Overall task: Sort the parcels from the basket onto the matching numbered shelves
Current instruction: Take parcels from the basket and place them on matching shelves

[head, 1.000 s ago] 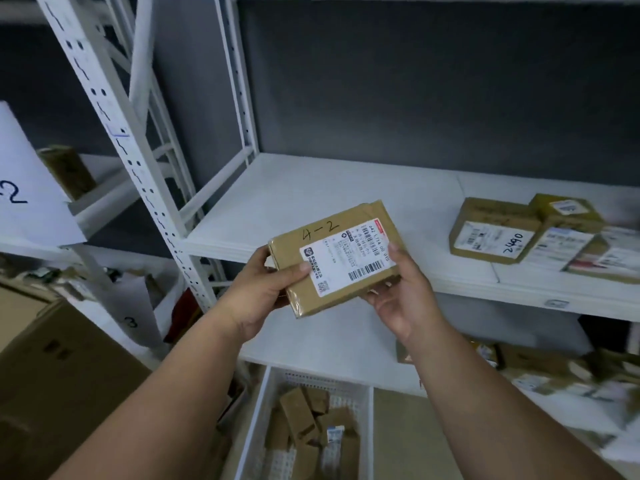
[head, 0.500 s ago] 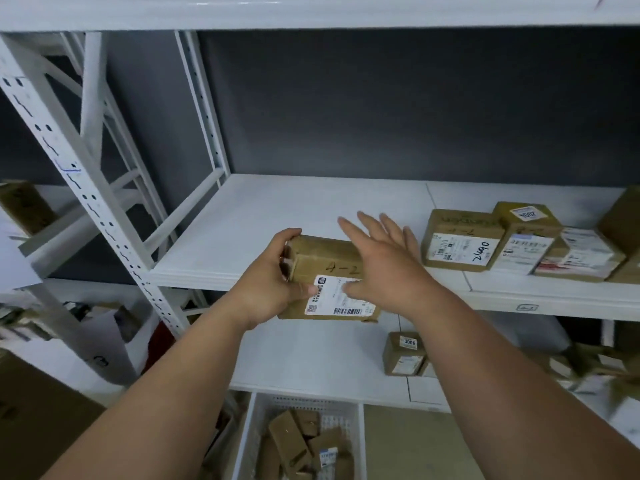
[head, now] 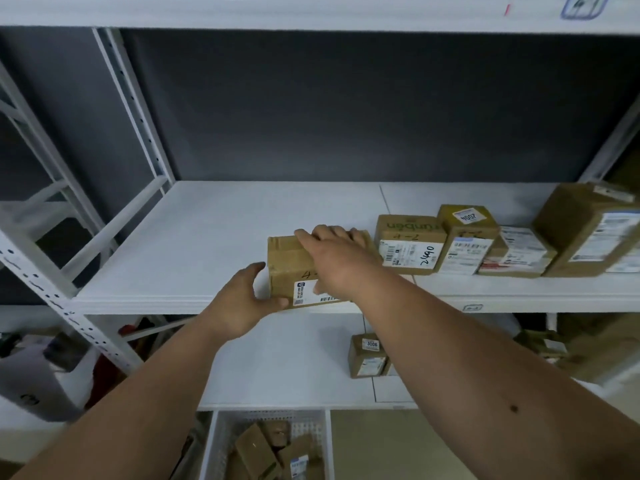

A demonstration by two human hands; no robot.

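We have one brown parcel (head: 294, 268) sitting on the middle shelf (head: 207, 244), close to its front edge. Our left hand (head: 242, 299) holds the parcel's left front corner, with the thumb and fingers curled around it. Our right hand (head: 332, 261) lies flat on top of the parcel, fingers straight, pressing or pushing it. A hand-written "4" shows on the parcel, but our right hand hides the rest of the number, so we cannot read it all here.

To the right of the parcel stands a row of other parcels (head: 467, 244) on the same shelf, so we think some sorting is already done. One small box (head: 367, 355) sits on the shelf below the parcel. Far below the parcel, the white basket (head: 211, 445) has several brown parcels (head: 270, 452) in it, so we think a good deal of work is left.

To the left of the parcel and behind it the shelf is bare, with lots of room to slide it back. On its right side the parcel is just beside the next box, so there is very little room there. The front edge is right under the parcel's label, so we think it should go further back so it will not tip off.
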